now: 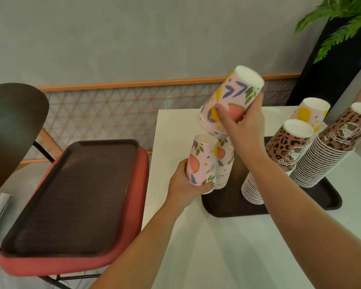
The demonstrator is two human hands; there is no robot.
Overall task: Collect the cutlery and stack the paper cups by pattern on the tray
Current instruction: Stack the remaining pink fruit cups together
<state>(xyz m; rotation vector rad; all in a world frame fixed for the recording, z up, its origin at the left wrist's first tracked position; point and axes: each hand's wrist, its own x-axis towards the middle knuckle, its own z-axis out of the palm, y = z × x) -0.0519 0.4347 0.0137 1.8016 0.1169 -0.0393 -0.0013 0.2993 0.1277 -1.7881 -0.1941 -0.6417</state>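
We hold two lots of pink fruit-patterned cups above the near left corner of the tray on the white table. Our right hand wraps thumb and fingers round a short nested batch, mouth down and tilted, its base pointing up and away; we judge the tilt is there to line its open rims over the cup below. Our left hand grips a single pink cup round its lower part, upside down, just beside the pink stack already standing on the tray. Held low like that, the cup's top is free to take the batch.

The cups all stand mouth down, so each new one can slip over the last. To the right on the tray stand two tall leopard-print stacks, and behind them a yellow-spotted pink cup tops another pile; the patterns sit in separate columns, which suits the sorting asked for. The work looks well advanced.

On the left a spare dark tray lies on a red chair seat, well apart from the table. We see no cutlery anywhere. A green plant hangs in the far right corner.
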